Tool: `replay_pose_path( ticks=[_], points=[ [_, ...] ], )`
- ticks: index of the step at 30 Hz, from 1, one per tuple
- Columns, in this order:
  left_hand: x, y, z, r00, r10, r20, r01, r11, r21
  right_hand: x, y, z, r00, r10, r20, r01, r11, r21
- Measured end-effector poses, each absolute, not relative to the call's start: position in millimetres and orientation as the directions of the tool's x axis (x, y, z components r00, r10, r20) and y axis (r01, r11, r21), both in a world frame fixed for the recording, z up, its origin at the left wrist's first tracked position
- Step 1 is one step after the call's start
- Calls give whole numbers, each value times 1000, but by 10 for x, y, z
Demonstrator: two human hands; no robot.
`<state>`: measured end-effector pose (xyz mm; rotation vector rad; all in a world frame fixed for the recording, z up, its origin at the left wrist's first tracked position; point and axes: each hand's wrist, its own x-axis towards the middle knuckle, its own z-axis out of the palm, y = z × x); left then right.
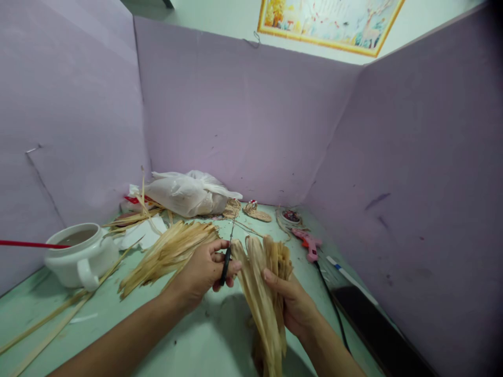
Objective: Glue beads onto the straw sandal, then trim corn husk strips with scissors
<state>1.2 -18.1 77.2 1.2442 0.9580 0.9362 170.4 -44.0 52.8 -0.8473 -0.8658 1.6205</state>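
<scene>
Black-handled scissors [226,267] sit in my left hand [206,269], their blades pointing away from me toward the back of the table. My right hand [293,301] is closed around a bundle of dry, tan leaf strips [257,283], thumb on top. The bundle hangs down toward the front edge of the view. My left fingertips and the scissors are close beside its upper left edge; whether they touch it I cannot tell. Left of my hands, a second pile of dry leaf strips [173,251] lies on the table.
A white pot [84,262] with liquid and a red stick stands at left. Behind are a white plastic bag [188,193] and small woven pieces [257,212]. A pink glue gun [308,242], its cord and a dark flat object [373,324] lie right. Lilac panels [243,115] enclose the table.
</scene>
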Motion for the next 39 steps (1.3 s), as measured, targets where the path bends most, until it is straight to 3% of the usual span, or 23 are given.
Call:
replay_pose_path(
  ticks=[5,12,17,23,33,36,39],
  points=[
    [-1,-136,722,309,946,-95,-15,104,994,1721,-407,477,-171,976,-137,-510,-207,-835],
    [43,-95,730,115,991,-63,-39,68,997,1658,-406,440,-154,973,-170,-502,-225,-835],
    [95,-126,720,84,993,-79,-93,87,992,1628,-406,367,-191,966,-172,-511,-247,-823],
    [124,-148,690,94,994,-49,-3,49,999,1647,-358,295,-183,967,-175,-514,-246,-822],
    [7,13,750,-130,991,-24,-79,14,997,1664,-285,285,-53,943,-329,-648,-283,-708],
    [-172,120,823,-194,980,32,29,-27,999,1747,-231,359,26,943,-332,-718,-214,-662],
    [-495,326,868,-296,937,185,291,-96,952,1920,-169,471,140,947,-290,-788,-70,-611]
  ],
)
